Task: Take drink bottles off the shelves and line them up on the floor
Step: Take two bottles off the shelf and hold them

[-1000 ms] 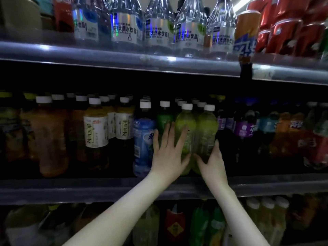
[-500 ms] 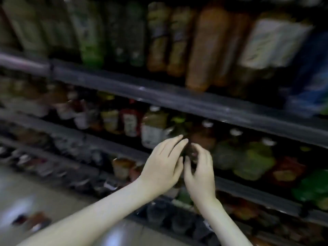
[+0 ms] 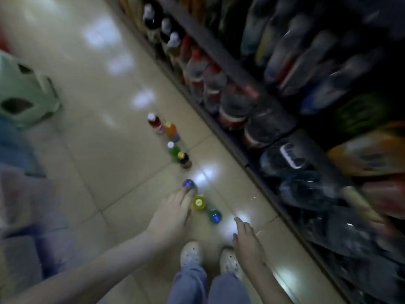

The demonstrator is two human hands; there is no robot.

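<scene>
Head view looks straight down at a shiny cream tiled floor (image 3: 92, 150) in a shop aisle. Seven drink bottles stand up on it in a slanting line, which runs along beside the dark shelves (image 3: 245, 163) on the right.

At the far end is a red bottle with a white cap (image 3: 153, 123). Next come an orange bottle (image 3: 172, 129), a green bottle with a white cap (image 3: 173, 150) and a dark bottle with a yellow cap (image 3: 184, 160). After a small gap there is a clear bottle with a blue cap (image 3: 189, 184), then a yellow bottle with a yellow cap (image 3: 199, 202). Last is a blue-green bottle with a blue cap (image 3: 214, 216), the one nearest the person's feet.

The left hand (image 3: 173, 213) reaches down over the near end of the line. Its fingers are stretched out, and its grip is wide and has nothing in it. The fingertips sit in front of the clear bottle, and the yellow bottle is just to their right. It is too blurry to tell if they touch.

The right hand (image 3: 247, 240) hangs on the other side of the line, near the blue-green bottle but apart from it. Its fingers are loose and its grip has nothing in it.

Between the arms are two white shoes (image 3: 190, 253) and blue-grey trouser legs (image 3: 192, 284). A pale green plastic stool (image 3: 24, 93) stands at the left. The shelves are packed with big blurry bottles.
</scene>
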